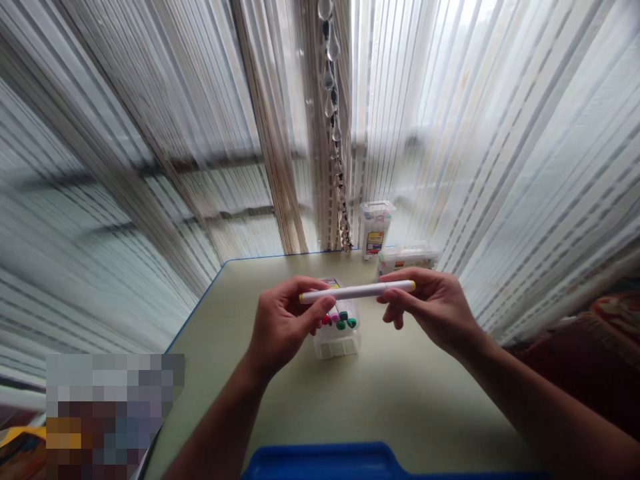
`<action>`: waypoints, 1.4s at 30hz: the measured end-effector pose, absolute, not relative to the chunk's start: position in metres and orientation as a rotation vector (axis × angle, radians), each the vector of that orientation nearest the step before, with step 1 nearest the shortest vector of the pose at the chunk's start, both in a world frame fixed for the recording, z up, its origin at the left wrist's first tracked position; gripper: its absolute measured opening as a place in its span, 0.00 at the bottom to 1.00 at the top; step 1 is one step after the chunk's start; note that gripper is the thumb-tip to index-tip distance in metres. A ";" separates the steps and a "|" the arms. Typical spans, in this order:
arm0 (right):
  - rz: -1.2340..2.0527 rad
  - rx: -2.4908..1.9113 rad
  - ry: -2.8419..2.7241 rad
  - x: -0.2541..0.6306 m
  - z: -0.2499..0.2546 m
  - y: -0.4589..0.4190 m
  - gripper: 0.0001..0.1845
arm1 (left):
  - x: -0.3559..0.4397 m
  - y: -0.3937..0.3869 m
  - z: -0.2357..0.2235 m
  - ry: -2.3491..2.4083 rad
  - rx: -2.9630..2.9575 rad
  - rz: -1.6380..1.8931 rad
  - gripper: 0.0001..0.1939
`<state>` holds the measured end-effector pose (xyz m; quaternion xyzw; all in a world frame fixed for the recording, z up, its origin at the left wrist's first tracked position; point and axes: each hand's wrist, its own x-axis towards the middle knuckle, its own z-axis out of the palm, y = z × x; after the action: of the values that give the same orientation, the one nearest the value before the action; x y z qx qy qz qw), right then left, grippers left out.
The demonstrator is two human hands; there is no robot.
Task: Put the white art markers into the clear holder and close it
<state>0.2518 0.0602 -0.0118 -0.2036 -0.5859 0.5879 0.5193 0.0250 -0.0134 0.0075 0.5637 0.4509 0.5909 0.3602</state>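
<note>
A white marker pen (356,291) with yellow ends lies level between my two hands, raised above the table. My left hand (285,320) pinches its left end between thumb and fingers. The right end sits in the grip of my right hand (427,303), thumb below and index finger above. Just under the pen, a clear plastic case (337,347) stands on the table, partly hidden by my left hand and the pen. Several markers (341,325) in it show red, pink and green ends.
An upright clear case (376,230) of markers stands at the table's (220,360) back edge. Another clear case (407,257) lies beside it, partly behind my right hand. A blue plastic piece (320,460) sits at the near edge. String curtains (200,133) hang behind.
</note>
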 end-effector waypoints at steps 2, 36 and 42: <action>1.383 -0.508 -1.434 0.252 -0.011 0.060 0.11 | 0.025 -0.013 0.007 1.165 1.466 1.514 0.11; 1.505 -0.533 -1.408 0.253 -0.010 0.063 0.12 | 0.027 -0.015 0.013 1.230 1.467 1.441 0.12; 1.534 -0.496 -1.387 0.254 -0.009 0.063 0.10 | 0.025 -0.014 0.012 1.205 1.474 1.472 0.12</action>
<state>0.2542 0.0628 -0.0086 -0.2039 -0.5702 0.6302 0.4859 0.0254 -0.0138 0.0122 0.5715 0.4673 0.5707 0.3596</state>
